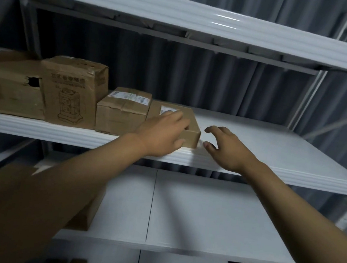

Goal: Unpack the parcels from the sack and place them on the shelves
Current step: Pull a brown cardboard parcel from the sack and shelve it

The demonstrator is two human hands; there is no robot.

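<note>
A small flat cardboard parcel (192,139) with a white label lies at the front edge of the middle white shelf (273,155). My left hand (163,132) rests on it, fingers over its top and thumb against its front face. My right hand (224,148) hovers just to the right of the parcel with fingers spread and curled, a small gap away from it. To the left of the parcel stands a labelled box (122,112), touching it. No sack is in view.
Further left on the same shelf stand a tall box with a printed drawing (73,91) and a large box with a hole (11,89). The shelf's right half is bare. Another box (85,214) sits on the lower shelf (202,210). An upper shelf (181,13) hangs overhead.
</note>
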